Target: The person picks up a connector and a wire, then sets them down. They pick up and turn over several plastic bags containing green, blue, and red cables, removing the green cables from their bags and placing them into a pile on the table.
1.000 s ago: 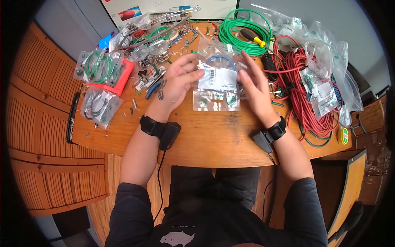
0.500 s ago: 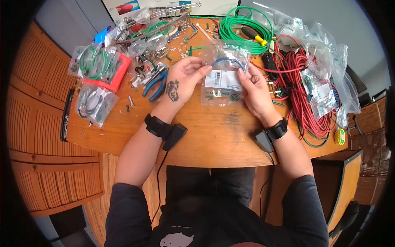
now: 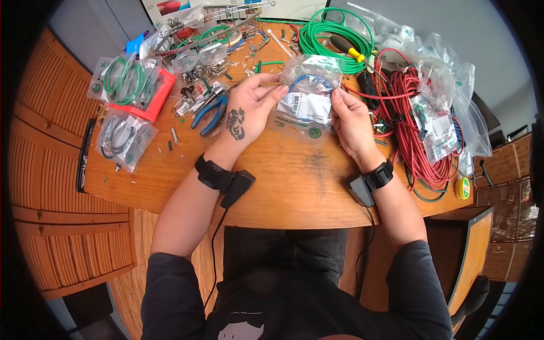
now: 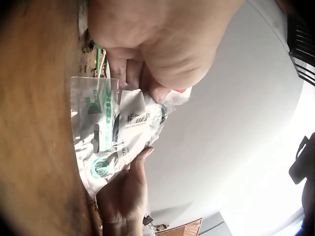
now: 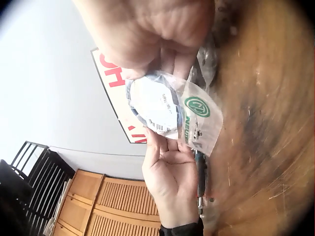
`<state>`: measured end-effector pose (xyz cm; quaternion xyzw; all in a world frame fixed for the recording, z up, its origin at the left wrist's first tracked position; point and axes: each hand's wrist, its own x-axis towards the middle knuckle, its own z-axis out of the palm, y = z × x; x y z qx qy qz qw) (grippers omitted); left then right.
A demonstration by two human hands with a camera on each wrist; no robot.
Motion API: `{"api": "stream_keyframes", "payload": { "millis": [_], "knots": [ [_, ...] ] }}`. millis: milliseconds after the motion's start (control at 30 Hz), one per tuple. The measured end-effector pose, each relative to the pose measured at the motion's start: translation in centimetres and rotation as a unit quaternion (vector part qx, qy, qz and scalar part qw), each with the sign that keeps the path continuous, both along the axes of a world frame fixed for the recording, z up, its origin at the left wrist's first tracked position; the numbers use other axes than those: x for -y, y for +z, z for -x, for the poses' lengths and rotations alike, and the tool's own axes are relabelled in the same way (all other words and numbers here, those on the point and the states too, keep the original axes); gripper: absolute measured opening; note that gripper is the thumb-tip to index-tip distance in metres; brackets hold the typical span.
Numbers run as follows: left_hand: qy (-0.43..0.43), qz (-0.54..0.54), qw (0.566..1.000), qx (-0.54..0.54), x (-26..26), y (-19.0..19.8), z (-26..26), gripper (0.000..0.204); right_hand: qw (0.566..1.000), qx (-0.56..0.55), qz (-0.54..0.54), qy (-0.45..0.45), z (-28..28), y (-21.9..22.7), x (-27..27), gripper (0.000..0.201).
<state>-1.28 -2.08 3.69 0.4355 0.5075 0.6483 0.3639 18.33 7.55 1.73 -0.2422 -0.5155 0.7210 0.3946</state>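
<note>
a broad brown wooden table [image 3: 272,170] spreads beneath everything. on its right side lies a large tangled bundle of red cable [image 3: 416,127]; nearer the middle, towards the back, sits a round coil of green cable [image 3: 310,52]. the left hand [image 3: 247,106] pinches one side of a clear, printed plastic bag [image 3: 296,124] between thumb and fingers, and the right hand [image 3: 352,122] pinches the opposite side, its thumb in front. how the left hand's farther fingertips lie behind the bag, i cannot tell. the bag is between the hands, over the table, with a looped blue cable [image 3: 309,77] and a white paper label [image 3: 311,106] inside. blue-handled pliers [image 3: 211,113] lie beside the left hand, and a small metal bolt [image 3: 174,136] lies farther left.

the bag looks light and limp, its film thin and probably a bit slippery, creasing easily; the cable loop seems springy and gives it some body. the side edges offer a good pinch, while gripping through to the loop should stop the contents sliding.
</note>
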Motion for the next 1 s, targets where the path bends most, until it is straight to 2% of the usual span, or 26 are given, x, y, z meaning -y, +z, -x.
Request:
{"api": "stream_keyframes", "payload": {
  "millis": [100,167,267,333,400,467,533,567,767,833,967,1000],
  "knots": [
    [0.004,0.022,1.0,-0.008,0.1,0.2,-0.3,0.032,0.999,0.008,0.011,-0.038,0.4,0.0,0.1,0.024],
    [0.011,0.032,0.999,0.007,0.2,0.3,-0.5,0.028,0.999,0.031,-0.015,-0.029,0.2,-0.5,-0.3,0.025],
    [0.04,0.039,0.998,-0.034,0.2,-0.1,-0.4,0.019,0.997,0.056,-0.045,-0.015,0.3,-0.1,0.2,0.028],
    [0.093,-0.078,0.975,-0.184,-0.5,-1.0,0.1,0.018,0.997,0.059,-0.051,-0.01,0.5,-0.1,0.3,0.03],
    [0.082,-0.074,0.976,-0.186,-0.6,-1.3,0.4,0.019,0.993,0.087,-0.074,0.005,0.4,-0.7,0.2,0.033],
    [0.069,-0.069,0.977,-0.187,-0.5,-1.2,0.2,0.02,0.996,0.068,-0.057,0.003,0.7,-1.0,0.3,0.034],
    [0.059,-0.024,0.997,-0.035,-0.3,-1.0,-0.3,0.023,0.998,0.05,-0.042,0.0,0.9,-0.8,0.5,0.035],
    [0.058,-0.024,0.997,-0.034,-0.3,-1.0,-0.4,0.023,0.998,0.06,-0.036,-0.006,0.8,-0.5,0.7,0.036],
    [0.06,-0.041,0.995,-0.063,0.5,-0.1,-1.3,0.024,0.998,0.051,-0.01,-0.035,0.7,-0.5,0.4,0.037],
    [0.098,-0.071,0.958,-0.261,1.0,0.7,-2.0,0.024,0.999,0.038,-0.004,-0.035,0.6,-0.5,0.4,0.037],
    [0.1,-0.056,0.964,-0.239,0.8,0.1,-1.5,0.022,0.998,0.04,-0.041,-0.034,0.6,0.3,1.2,0.032],
    [0.057,-0.058,0.976,-0.203,0.5,-0.1,-1.0,0.022,0.995,0.062,-0.059,-0.041,0.7,0.6,1.5,0.029]
  ]
}}
